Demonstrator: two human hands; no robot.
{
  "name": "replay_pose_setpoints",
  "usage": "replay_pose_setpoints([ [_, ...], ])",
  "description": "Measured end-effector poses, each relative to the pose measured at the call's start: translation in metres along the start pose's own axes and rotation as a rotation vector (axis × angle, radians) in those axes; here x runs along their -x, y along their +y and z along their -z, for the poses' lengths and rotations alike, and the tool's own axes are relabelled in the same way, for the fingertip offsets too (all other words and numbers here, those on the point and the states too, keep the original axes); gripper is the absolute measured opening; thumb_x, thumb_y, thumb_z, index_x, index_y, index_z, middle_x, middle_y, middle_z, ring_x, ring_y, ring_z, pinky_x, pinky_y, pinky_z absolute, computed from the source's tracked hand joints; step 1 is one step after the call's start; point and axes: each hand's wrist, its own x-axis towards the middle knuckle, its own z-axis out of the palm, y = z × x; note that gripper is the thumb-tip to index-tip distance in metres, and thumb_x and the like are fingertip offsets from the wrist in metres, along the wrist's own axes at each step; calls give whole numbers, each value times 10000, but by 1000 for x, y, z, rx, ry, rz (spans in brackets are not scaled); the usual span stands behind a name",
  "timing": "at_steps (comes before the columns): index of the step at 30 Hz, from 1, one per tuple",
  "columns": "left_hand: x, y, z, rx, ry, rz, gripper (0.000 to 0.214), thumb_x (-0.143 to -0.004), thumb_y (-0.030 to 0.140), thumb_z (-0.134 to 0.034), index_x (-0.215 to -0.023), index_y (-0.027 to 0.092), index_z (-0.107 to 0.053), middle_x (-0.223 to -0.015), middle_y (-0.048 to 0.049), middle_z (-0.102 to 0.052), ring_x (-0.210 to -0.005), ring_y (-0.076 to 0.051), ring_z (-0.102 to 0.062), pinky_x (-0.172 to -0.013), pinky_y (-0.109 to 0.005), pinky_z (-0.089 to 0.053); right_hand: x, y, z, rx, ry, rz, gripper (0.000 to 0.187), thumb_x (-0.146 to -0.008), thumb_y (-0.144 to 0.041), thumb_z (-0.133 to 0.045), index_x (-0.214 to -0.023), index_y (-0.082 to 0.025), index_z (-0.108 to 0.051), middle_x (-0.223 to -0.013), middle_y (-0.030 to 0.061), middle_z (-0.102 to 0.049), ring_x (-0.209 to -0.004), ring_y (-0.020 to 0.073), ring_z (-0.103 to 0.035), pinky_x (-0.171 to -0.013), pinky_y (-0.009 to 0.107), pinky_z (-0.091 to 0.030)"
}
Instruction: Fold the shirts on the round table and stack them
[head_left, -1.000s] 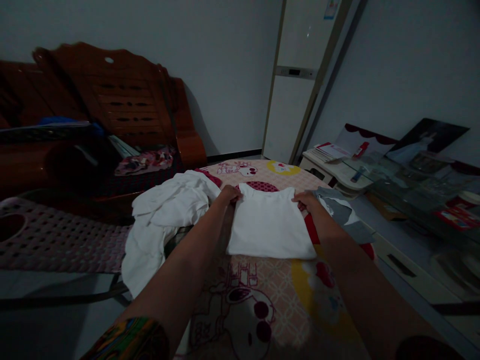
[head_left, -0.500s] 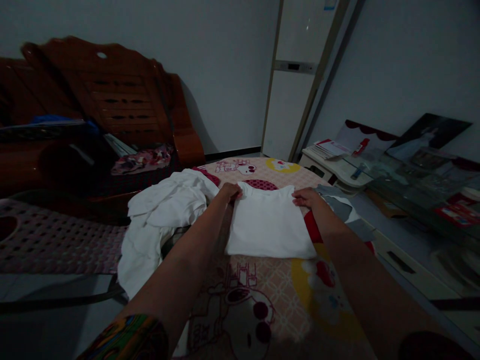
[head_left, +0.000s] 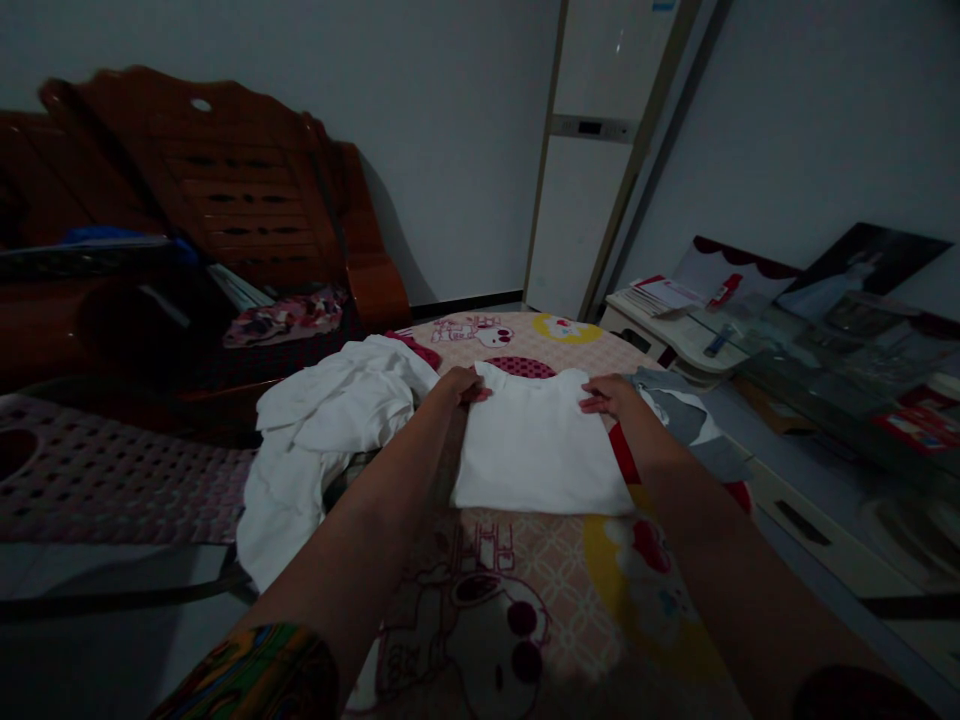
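Observation:
A white shirt (head_left: pixel 540 445), folded into a neat block, lies flat on the round table's patterned cloth (head_left: pixel 562 570). My left hand (head_left: pixel 466 384) grips its far left corner, fingers closed on the fabric. At the far right corner, my right hand (head_left: pixel 606 393) pinches the cloth between thumb and fingers. The shirt's neckline runs along the far edge between both hands. Left of my left forearm is a loose heap of white clothes (head_left: pixel 341 405). Beyond my right wrist lies a grey and white garment (head_left: pixel 682 415), partly hidden by the arm.
A carved wooden sofa (head_left: pixel 232 190) with a bundle of patterned cloth (head_left: pixel 289 318) stands at the back left. A woven pink seat (head_left: pixel 112 480) is at the left. To the right is a white cabinet (head_left: pixel 795 515) with a glass top. A tall white air conditioner (head_left: pixel 577 210) stands behind.
Both hands have shifted very slightly inward at the shirt's far corners, and the far edge is drawn a little more unevenly. The view has tilted marginally.

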Motion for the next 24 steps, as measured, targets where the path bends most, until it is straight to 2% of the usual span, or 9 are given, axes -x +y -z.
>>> replay_pose_setpoints([
  [3, 11, -1, 2, 82, -26, -21, 162, -797, 118, -720, -875, 125, -578, -673, -9, -668, -581, -136, -678, -590, -228, -568, 9, 1, 2, -63, -1, -20, 153, -853, -139, -672, -966, -151, -570, -641, -4, -629, -523, 169, -679, -579, 339, -621],
  [5, 18, -4, 3, 156, -36, -96, 159, -789, 130, -720, -873, 127, -584, -689, 1, -662, -594, -127, -687, -607, -219, -565, 17, 2, 6, -129, -10, 17, 151, -843, -105, -644, -951, -162, -554, -649, -14, -636, -540, 158, -688, -601, 315, -623],
  [10, 49, -22, 14, 394, -117, -476, 256, -705, 275, -784, -870, 135, -649, -748, 6, -672, -660, -147, -704, -697, -279, -595, 54, 20, 28, -385, -129, 301, 188, -706, -155, -721, -833, -187, -586, -631, -24, -658, -591, 178, -711, -608, 291, -610],
  [12, 64, -36, 21, 442, -169, -557, 318, -676, 357, -816, -858, 141, -671, -752, 6, -682, -716, -168, -708, -779, -326, -604, 70, 33, 39, -386, -176, 379, 196, -658, -199, -737, -818, -185, -625, -677, 3, -700, -641, 193, -725, -654, 302, -606],
  [14, 77, -51, 28, 467, -216, -515, 401, -678, 491, -809, -833, 141, -687, -739, -16, -696, -751, -197, -704, -793, -357, -602, 84, 49, 45, -354, -198, 404, 193, -637, -234, -730, -810, -179, -666, -736, 29, -733, -672, 190, -720, -677, 301, -593],
  [16, 85, -64, 34, 450, -274, -373, 534, -706, 661, -720, -801, 135, -703, -732, -66, -715, -743, -230, -697, -714, -361, -594, 92, 65, 47, -308, -187, 392, 150, -626, -248, -709, -757, -181, -685, -759, 35, -741, -668, 166, -690, -646, 272, -565],
  [18, 89, -73, 37, 373, -316, -236, 644, -735, 756, -609, -767, 122, -720, -740, -118, -732, -699, -242, -685, -623, -342, -560, 95, 78, 44, -257, -159, 373, 109, -618, -259, -685, -698, -186, -686, -746, 32, -734, -656, 140, -650, -604, 235, -523],
  [20, 90, -76, 37, 264, -292, -185, 648, -761, 742, -576, -740, 113, -731, -738, -134, -739, -627, -215, -659, -565, -308, -512, 95, 86, 40, -217, -128, 358, 115, -612, -279, -675, -683, -188, -685, -735, 32, -728, -641, 124, -614, -571, 213, -482],
  [24, 89, -76, 34, 163, -189, -214, 531, -755, 630, -637, -748, 110, -746, -762, -115, -752, -565, -160, -603, -535, -265, -447, 93, 89, 34, -195, -84, 318, 192, -604, -334, -694, -729, -190, -681, -748, 36, -731, -646, 133, -606, -562, 223, -465],
])
